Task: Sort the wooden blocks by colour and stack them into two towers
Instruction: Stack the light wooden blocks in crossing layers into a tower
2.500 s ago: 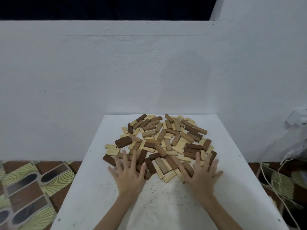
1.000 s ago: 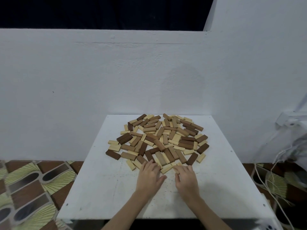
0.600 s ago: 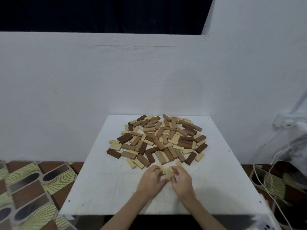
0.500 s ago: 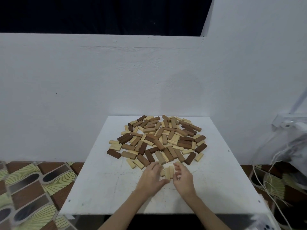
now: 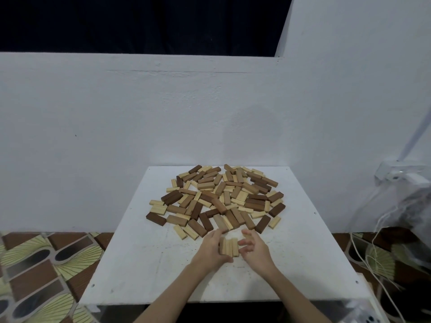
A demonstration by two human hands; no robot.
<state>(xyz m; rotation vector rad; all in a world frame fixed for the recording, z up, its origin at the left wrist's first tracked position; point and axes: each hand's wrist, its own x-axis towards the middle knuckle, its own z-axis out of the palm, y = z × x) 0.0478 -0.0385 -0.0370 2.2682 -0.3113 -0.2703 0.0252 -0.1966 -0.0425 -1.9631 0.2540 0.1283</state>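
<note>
Squaring up three light blocks [image 5: 229, 247] side by side on the white counter [image 5: 140, 264], just in front of the mixed pile of wooden blocks [image 5: 219, 199]. Left hand [image 5: 211, 249] curls against the row's left side, fingers bent round it; right hand [image 5: 253, 249] sits at the right side, fingers half-curled, contact with the row unclear. No tower yet, pile unsorted. Blocks look rigid, light, smooth-faced, likely to slide on the counter and on each other. Best held by pinching the long sides, or pressing a row from both ends.
</note>
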